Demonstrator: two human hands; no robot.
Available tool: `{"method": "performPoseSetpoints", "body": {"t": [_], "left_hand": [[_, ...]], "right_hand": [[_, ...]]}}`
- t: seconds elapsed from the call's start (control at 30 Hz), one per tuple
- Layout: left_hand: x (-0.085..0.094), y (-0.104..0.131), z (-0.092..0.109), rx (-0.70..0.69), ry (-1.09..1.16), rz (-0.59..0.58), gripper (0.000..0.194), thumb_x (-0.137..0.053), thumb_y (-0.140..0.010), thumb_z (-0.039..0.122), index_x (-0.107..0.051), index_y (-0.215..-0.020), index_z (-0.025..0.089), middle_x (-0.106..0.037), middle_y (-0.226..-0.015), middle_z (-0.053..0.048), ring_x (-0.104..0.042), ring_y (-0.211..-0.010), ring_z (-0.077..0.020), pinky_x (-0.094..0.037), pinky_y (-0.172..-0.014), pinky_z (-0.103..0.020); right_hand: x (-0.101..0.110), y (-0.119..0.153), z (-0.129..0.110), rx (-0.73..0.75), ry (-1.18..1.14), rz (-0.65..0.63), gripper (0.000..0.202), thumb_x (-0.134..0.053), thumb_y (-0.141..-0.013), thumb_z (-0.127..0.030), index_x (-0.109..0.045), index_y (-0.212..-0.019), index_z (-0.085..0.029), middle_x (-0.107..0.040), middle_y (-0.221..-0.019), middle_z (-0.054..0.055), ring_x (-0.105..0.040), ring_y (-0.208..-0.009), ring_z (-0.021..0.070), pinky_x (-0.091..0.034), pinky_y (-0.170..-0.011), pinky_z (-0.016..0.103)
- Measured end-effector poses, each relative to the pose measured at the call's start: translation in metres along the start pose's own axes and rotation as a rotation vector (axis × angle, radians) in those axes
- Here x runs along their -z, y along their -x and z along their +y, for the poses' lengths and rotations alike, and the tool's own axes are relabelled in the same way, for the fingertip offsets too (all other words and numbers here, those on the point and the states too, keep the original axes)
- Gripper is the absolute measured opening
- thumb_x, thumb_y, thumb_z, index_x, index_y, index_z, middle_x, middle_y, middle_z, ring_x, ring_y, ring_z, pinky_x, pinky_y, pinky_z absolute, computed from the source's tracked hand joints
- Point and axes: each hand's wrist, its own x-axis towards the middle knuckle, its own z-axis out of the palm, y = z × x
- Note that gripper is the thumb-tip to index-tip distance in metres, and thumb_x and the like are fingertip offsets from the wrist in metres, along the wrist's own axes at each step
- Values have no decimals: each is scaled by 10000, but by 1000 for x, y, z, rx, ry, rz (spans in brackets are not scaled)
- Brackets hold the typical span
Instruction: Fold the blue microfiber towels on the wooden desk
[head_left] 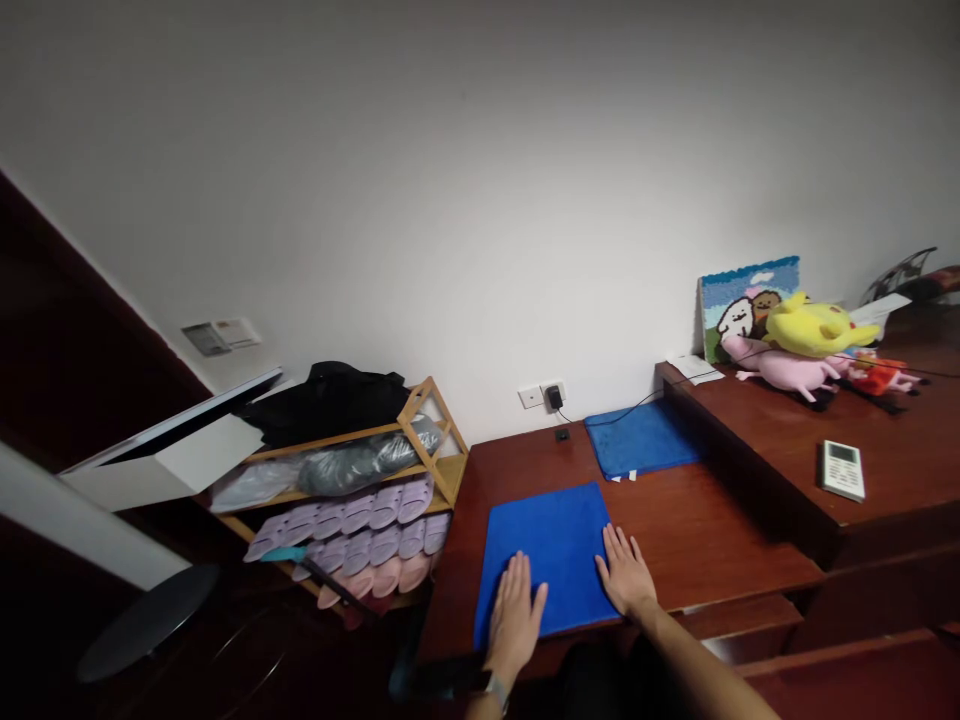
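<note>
Squarish blue cloth [567,560], long axis unclear, far edge toward wall [465,250]; left fingers [517,582], right fingers [623,558] unclenched.

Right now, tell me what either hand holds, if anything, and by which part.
Nothing is held. The left hand lies palm-down, fingers extended, on the nearer blue cloth; the right hand lies palm-down at its right edge.

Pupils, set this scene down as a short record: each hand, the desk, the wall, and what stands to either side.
Left hand: flat on the near blue cloth
Right hand: flat at its right edge
Desk, farther back: second blue cloth
Wall: black plug
Right: raised surface bearing plush toys, white device
Left: rack holding slippers
</note>
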Motion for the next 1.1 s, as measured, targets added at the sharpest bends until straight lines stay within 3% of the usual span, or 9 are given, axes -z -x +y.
{"method": "performPoseSetpoints", "body": {"t": [0.1,0.2,0.27,0.33,0.47,0.67,0.77,0.87,1.1], "left_hand": [[0,-34,65,-160,79,-71,714,-185,-1068,559,-253,-1652,155,-229,-1725,-86,-217,-1595,-254,-256,-1307,-481],[-16,-60,113,-188,154,-176,712,-127,-1067,529,-225,-1657,141,-211,-1729,-80,-180,-1605,-234,-220,-1322,-471],[-29,-70,127,-165,181,-229,713,-88,-1064,511,-200,-1660,137,-190,-1733,-75,-149,-1610,-218,-193,-1330,-459],[-40,-73,125,-160,189,-247,718,-74,-1061,516,-188,-1662,140,-172,-1738,-68,-125,-1613,-209,-170,-1334,-451],[-43,-68,83,-135,158,-198,733,-98,-1059,553,-217,-1660,151,-197,-1738,-67,-148,-1612,-220,-167,-1332,-458],[-28,-45,-31,123,36,-103,772,-156,-1054,610,-265,-1649,130,-249,-1720,-118,-200,-1601,-273,-212,-1311,-506],[-27,-32,-73,213,16,-68,761,-189,-1058,601,-260,-1649,128,-245,-1719,-129,-213,-1598,-273,-228,-1304,-506],[-32,-24,-90,230,21,-30,734,-212,-1063,582,-242,-1657,152,-255,-1716,-131,-236,-1593,-268,-252,-1295,-501],[-36,-24,-88,225,53,5,803,-180,-1049,630,-266,-1643,97,-252,-1714,-139,-243,-1590,-265,-236,-1306,-473]], "right_hand": [[-1,0,1,10,15,-4,718,-188,-1034,-477,-209,-1645,-100,-184,-1720,46,-123,-1609,237,-81,-1314,460],[-7,-1,4,23,62,-25,684,-209,-1019,-381,-213,-1644,-104,-174,-1722,47,-128,-1607,241,-95,-1311,472],[-11,-3,7,33,91,-23,671,-217,-1002,-314,-230,-1642,-113,-177,-1723,42,-125,-1607,240,-99,-1309,479],[-14,-3,8,38,98,-12,665,-205,-1002,-294,-240,-1642,-119,-190,-1721,39,-131,-1606,238,-105,-1308,479],[-14,-3,8,32,67,10,664,-181,-1034,-377,-246,-1645,-126,-227,-1713,47,-165,-1602,242,-117,-1309,479],[-13,-1,8,19,48,26,680,-178,-1039,-418,-240,-1646,-117,-245,-1710,44,-175,-1601,239,-121,-1310,482],[-14,-1,8,8,71,15,689,-166,-1036,-430,-234,-1647,-119,-236,-1712,31,-169,-1602,233,-108,-1310,475],[-14,-1,8,-1,93,10,696,-147,-1035,-446,-220,-1652,-132,-216,-1718,18,-162,-1604,227,-98,-1310,464],[-17,-6,9,-11,114,-19,689,-168,-1032,-434,-236,-1653,-144,-220,-1719,31,-172,-1601,226,-116,-1304,465]]}}
